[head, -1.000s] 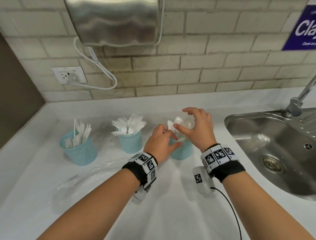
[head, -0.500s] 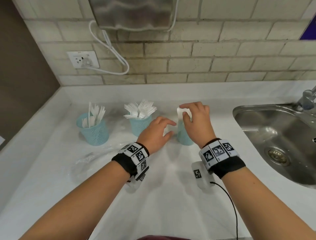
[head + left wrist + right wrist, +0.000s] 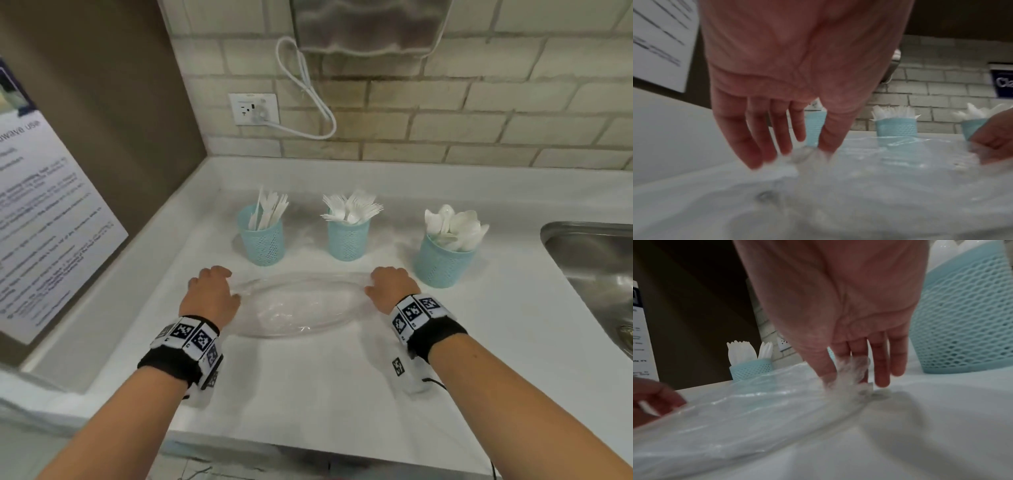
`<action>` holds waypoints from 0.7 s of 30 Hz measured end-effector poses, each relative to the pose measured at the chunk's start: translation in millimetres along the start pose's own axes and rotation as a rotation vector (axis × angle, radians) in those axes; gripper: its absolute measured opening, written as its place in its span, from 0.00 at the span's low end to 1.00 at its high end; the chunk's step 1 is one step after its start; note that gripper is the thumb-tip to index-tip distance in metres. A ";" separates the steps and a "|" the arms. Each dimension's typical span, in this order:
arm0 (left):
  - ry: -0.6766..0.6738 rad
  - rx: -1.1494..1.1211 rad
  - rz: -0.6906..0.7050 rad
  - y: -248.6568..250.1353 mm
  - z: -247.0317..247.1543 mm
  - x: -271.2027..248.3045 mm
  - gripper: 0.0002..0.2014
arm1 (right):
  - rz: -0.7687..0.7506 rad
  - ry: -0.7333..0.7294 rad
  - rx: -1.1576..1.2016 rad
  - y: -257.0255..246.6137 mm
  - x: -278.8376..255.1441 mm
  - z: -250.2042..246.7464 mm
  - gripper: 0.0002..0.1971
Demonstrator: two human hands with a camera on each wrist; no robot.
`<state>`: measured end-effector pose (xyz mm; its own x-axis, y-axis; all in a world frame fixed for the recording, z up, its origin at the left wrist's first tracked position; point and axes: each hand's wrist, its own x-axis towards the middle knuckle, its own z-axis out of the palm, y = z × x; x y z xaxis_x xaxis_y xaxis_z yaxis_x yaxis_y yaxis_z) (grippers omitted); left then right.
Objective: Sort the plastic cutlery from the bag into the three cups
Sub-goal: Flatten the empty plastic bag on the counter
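Three teal mesh cups stand in a row on the white counter: the left cup (image 3: 262,236) holds knives, the middle cup (image 3: 347,240) forks, the right cup (image 3: 443,260) spoons. In front of them lies a clear plastic bag (image 3: 294,305), stretched sideways, with no cutlery visible inside. My left hand (image 3: 212,294) pinches its left end, where the film bunches between thumb and fingers (image 3: 797,151). My right hand (image 3: 390,287) pinches the right end, the film gathered between thumb and forefinger (image 3: 849,374), just left of the spoon cup (image 3: 966,321).
A steel sink (image 3: 589,260) opens at the right of the counter. A printed notice (image 3: 44,212) hangs on the brown left wall. A socket (image 3: 253,109) with a white cable and a metal dryer (image 3: 370,24) sit on the brick wall behind.
Both hands have left the spoon cup and come down and toward me to the bag. Each now pinches one end. My head has turned left and down.
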<state>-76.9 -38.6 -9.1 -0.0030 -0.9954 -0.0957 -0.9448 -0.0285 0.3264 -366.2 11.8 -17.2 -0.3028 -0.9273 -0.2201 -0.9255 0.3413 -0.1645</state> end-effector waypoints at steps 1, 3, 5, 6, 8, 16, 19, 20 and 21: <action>-0.044 -0.047 -0.058 -6.2 -1.1 0.6 0.20 | 0.018 -0.003 0.063 0.4 -0.1 0.6 0.15; -0.095 -0.070 -0.102 -11.9 -3.7 -0.4 0.15 | 0.060 0.024 0.204 1.1 -2.0 -2.2 0.11; -0.115 -0.037 -0.074 -12.2 -5.1 -2.9 0.11 | 0.081 0.071 0.321 0.6 -8.0 -9.3 0.10; -0.124 -0.024 -0.052 -10.9 -5.6 -4.2 0.10 | 0.075 0.099 0.356 0.4 -11.9 -13.2 0.09; -0.112 -0.030 -0.018 -8.3 -7.0 -5.2 0.11 | 0.053 0.149 0.407 0.7 -19.8 -18.2 0.13; -0.181 -0.770 0.022 -0.1 -24.4 -10.4 0.08 | -0.130 0.230 0.758 -7.4 -46.1 -23.1 0.24; -0.263 -0.867 0.054 0.4 -31.2 -12.3 0.10 | -0.112 0.161 0.902 -8.8 -53.3 -26.2 0.17; -0.283 -0.867 0.087 -1.5 -32.7 -12.0 0.10 | -0.116 0.149 0.915 -7.5 -53.5 -26.4 0.15; -0.292 -0.848 0.123 -3.9 -34.0 -11.7 0.08 | -0.128 0.160 0.888 -5.9 -53.4 -26.5 0.13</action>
<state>-62.0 -29.9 22.7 -0.2806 -0.9362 -0.2114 -0.3741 -0.0961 0.9224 -350.6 55.2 21.1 -0.2995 -0.9538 -0.0239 -0.4587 0.1659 -0.8730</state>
